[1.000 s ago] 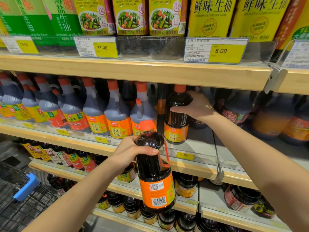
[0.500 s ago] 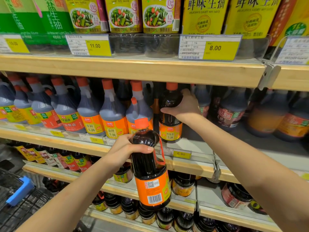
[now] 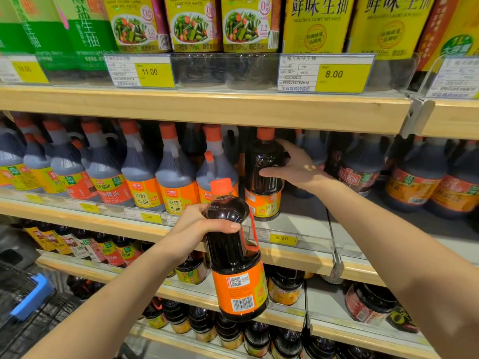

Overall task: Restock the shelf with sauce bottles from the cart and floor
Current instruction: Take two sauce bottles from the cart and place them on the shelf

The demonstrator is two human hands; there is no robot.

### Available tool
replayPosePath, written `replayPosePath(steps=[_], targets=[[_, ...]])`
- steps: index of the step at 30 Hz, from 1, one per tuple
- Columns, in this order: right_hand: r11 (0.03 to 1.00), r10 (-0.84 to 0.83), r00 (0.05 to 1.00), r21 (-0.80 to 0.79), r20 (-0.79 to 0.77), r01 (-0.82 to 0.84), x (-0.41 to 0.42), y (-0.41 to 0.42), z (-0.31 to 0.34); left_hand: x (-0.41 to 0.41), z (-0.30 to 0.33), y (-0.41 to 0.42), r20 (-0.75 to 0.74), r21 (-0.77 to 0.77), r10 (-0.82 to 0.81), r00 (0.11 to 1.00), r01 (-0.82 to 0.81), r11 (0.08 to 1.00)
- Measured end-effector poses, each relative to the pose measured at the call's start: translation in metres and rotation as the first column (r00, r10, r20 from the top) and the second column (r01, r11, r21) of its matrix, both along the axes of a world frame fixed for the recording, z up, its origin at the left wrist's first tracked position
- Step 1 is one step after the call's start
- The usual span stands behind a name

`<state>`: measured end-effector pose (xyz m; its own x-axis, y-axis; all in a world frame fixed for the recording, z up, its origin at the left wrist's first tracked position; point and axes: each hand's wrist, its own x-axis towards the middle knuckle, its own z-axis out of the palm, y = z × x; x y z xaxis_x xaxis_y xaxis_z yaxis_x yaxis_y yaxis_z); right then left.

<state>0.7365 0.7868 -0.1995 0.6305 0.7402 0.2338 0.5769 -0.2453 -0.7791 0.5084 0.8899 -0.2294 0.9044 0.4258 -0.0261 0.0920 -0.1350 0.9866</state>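
Change since earlier view: the right hand (image 3: 298,167) has pushed the shelved bottle a little deeper on the middle shelf; the left hand's bottle stays raised in front.
Cart: a black wire cart with a blue plastic handle piece (image 3: 31,297) sits at the lower left, well apart from both hands.
Left hand: the left hand (image 3: 197,229) is clamped round the neck of a dark plastic sauce bottle with an orange cap and orange label (image 3: 234,257), thumb across the front below the shoulder.
Held bottle position: upright, slightly tilted, in the air before the pale wooden middle shelf (image 3: 298,230), barcode side toward the camera.
Reason for hold: judged a ready position, waiting for the slot to be cleared.
Shelved bottle: a matching dark orange-capped bottle (image 3: 263,174) stands on the middle shelf beside grey-necked jugs (image 3: 176,172).
Right hand: fingers spread and only lightly curved round the shelved bottle's shoulder, touching it; a firm grip cannot be confirmed.
Reason for contact: likely steadying or seating it rearward.
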Motion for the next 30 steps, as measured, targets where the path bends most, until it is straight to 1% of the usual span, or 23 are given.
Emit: replayPosePath(steps=[7,11,14,17,19,21,23,25,27,28,30], targets=[[0.999,-0.011,1.000,0.053,0.009,0.011,-0.006,0.002,-0.006,-0.003,0.001,-0.004,0.034,-0.013,-0.013,0.999,0.013,1.000],[1.000,-0.019,1.000,0.023,0.006,0.019,-0.009,0.000,-0.006,-0.008,0.004,-0.007,0.031,-0.018,-0.010,0.999,0.010,1.000],[0.998,-0.061,0.998,0.016,0.003,0.061,-0.018,-0.004,-0.003,-0.011,0.008,-0.009,0.033,-0.026,-0.002,0.999,0.003,1.000],[0.986,-0.137,0.990,0.087,-0.043,0.141,-0.035,-0.017,0.000,-0.013,0.014,-0.010,0.027,-0.023,0.020,0.999,-0.019,1.000],[0.982,-0.163,0.985,0.087,-0.050,0.167,-0.051,-0.032,0.001,-0.013,0.019,-0.011,0.027,-0.024,0.030,0.999,-0.029,0.999],[0.990,-0.126,0.987,0.050,-0.097,0.131,-0.071,-0.049,0.001,-0.012,0.023,-0.012,0.026,-0.017,0.027,0.999,-0.027,1.000],[1.000,-0.018,0.969,0.018,-0.248,0.024,-0.097,-0.064,0.002,-0.012,0.027,-0.013,0.019,-0.006,0.023,1.000,-0.023,1.000],[0.992,0.118,0.920,0.006,-0.375,-0.124,-0.122,-0.076,0.003,-0.011,0.030,-0.015,0.021,0.019,0.014,1.000,-0.015,1.000],[0.972,0.207,0.885,-0.017,-0.418,-0.235,-0.137,-0.080,-0.002,-0.009,0.033,-0.018,0.029,0.032,0.001,1.000,-0.002,0.999],[0.967,0.220,0.876,-0.019,-0.429,-0.252,-0.142,-0.080,-0.006,-0.008,0.035,-0.020,0.041,0.029,-0.007,0.999,0.006,1.000],[0.972,0.207,0.882,-0.010,-0.423,-0.233,-0.149,-0.078,-0.012,-0.006,0.038,-0.023,0.062,0.032,-0.014,0.998,0.012,0.999]])
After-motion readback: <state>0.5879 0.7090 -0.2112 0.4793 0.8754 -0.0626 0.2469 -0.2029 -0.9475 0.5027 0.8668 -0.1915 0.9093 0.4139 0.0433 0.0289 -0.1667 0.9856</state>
